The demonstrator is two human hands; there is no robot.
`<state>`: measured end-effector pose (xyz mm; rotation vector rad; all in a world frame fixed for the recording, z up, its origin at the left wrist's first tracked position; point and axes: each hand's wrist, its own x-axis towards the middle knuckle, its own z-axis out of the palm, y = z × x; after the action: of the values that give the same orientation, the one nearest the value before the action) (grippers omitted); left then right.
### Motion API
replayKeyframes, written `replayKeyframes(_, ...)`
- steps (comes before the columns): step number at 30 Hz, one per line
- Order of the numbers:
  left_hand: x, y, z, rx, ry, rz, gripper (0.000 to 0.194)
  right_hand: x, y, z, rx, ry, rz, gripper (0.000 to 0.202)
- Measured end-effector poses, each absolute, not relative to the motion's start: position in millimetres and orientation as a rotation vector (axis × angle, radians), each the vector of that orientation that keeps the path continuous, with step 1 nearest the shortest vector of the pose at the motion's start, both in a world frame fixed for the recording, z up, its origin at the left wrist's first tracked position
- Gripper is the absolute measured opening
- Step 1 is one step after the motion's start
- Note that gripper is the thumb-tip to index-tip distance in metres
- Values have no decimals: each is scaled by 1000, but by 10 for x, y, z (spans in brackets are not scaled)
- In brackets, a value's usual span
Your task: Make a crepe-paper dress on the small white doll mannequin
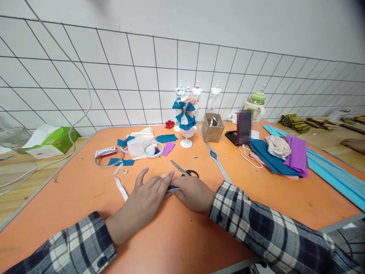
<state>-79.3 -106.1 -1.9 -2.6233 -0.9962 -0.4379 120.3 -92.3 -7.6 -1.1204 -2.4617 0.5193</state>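
My left hand (148, 196) lies nearly flat, its thumb stretched away and its fingertips against a small blue piece (172, 188). That piece, paper or cloth, is mostly hidden; my right hand (191, 193) has its thumb and fingers closed on it. Just beyond my fingers lie open-bladed scissors (185, 171), their handles partly behind the right hand. A white strip (121, 189) rests to the left of my left hand. Farther back, a small white dress form (186, 143) wears a blue and pink ruffled dress with a blue bow (185, 110).
Tape rolls (153, 150) lie among blue, white and purple scraps (168, 148). At the back stand a cardboard box (213, 127), a phone (244, 127) and a green-lidded bottle (256, 102). Folded blue and purple sheets (296, 154) are on the right. A grey strap (213, 154) crosses the orange table (71, 201).
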Motion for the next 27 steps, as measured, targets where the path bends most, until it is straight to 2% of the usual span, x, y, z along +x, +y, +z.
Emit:
replayKeyframes(3,-839,-1010,-8,-2663,-1051,-295,43,1211,-914,-79,-1092,-2383,558,24)
replayKeyframes(6,-870,-986,28,-2718,-1122,-298,34,1232,-886,-62,-1122,-2321,560,19)
replayKeyframes(13,-901,-902,-43,-2874,-1187,-361,29,1320,-789,-34,-1048,-2159,765,17)
replayKeyframes(14,-912,-882,-61,-2899,-1217,-407,25,1335,-784,-28,-1033,-2139,803,23)
replayKeyframes(17,-936,-841,-101,-3028,-1375,-572,19,1368,-789,-13,-921,-2218,762,79)
replayKeyframes(18,-937,-839,-108,-3081,-1416,-617,21,1371,-794,-13,-861,-2279,709,91)
replayKeyframes(19,-935,-841,-112,-3135,-1435,-651,22,1369,-798,-16,-807,-2330,658,92)
replayKeyframes(24,-919,-847,-117,-3307,-1386,-690,25,1346,-782,-50,-805,-2369,589,29)
replayKeyframes(27,-942,-798,-113,-3356,-1387,-631,27,1367,-751,-47,-846,-2314,591,17)
